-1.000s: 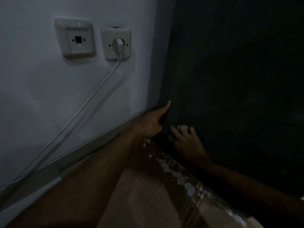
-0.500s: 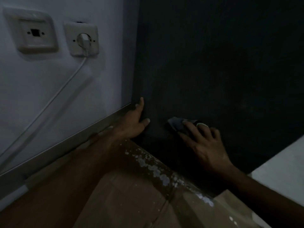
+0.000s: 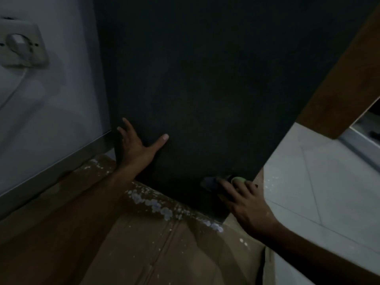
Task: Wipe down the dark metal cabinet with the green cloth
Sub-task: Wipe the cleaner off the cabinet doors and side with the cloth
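The dark metal cabinet (image 3: 205, 89) fills the middle of the head view, its flat side facing me. My left hand (image 3: 137, 149) lies flat against its lower left part, fingers spread and straight. My right hand (image 3: 244, 202) presses the green cloth (image 3: 237, 179) against the cabinet's lower right corner; only a small pale green edge and a greyish fold of the cloth show past my fingertips, the remainder hidden under the hand.
A white wall (image 3: 51, 110) with a socket and plug (image 3: 18, 44) and a white cable stands left. Brown cardboard (image 3: 144, 254) with white flecks covers the floor below. White tiles (image 3: 329, 192) lie right, and a brown wooden edge (image 3: 345, 79) crosses the upper right.
My right hand has slid the cloth rightwards along the cabinet's bottom edge to its right corner. My left hand has opened flat on the cabinet. The view has shifted right.
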